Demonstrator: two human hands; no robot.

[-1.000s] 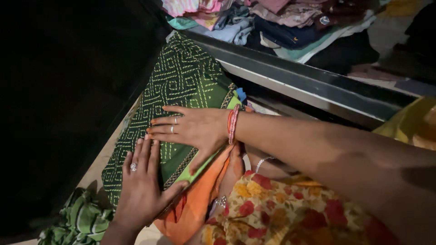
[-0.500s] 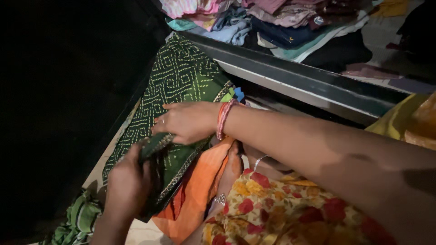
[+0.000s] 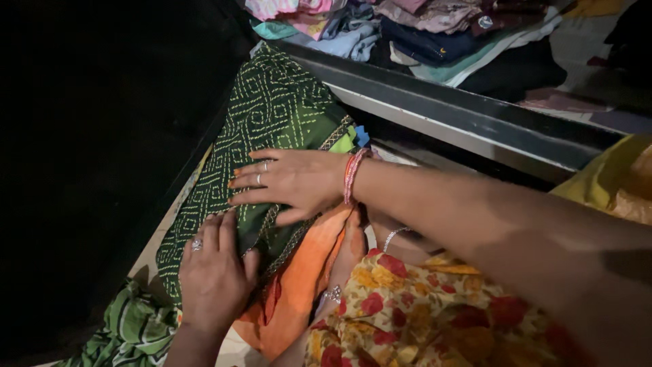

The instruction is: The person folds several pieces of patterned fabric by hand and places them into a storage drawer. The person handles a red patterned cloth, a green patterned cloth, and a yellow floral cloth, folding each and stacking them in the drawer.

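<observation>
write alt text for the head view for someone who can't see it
Two hands, left hand and right hand, press flat on a green patterned cloth lying over orange fabric. A pile of clothes sits beyond a dark rail.

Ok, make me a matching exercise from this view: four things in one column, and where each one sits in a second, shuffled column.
Things:
1. left hand
2. right hand
3. green striped cloth
4. pile of mixed clothes

Places:
A. beyond the dark metal rail, at the top of the view
B. flat on the near end of the dark green patterned cloth
C. crumpled at the bottom left corner
D. flat across the middle of the dark green patterned cloth, bangles at its wrist

Pairs: 1-B, 2-D, 3-C, 4-A
</observation>
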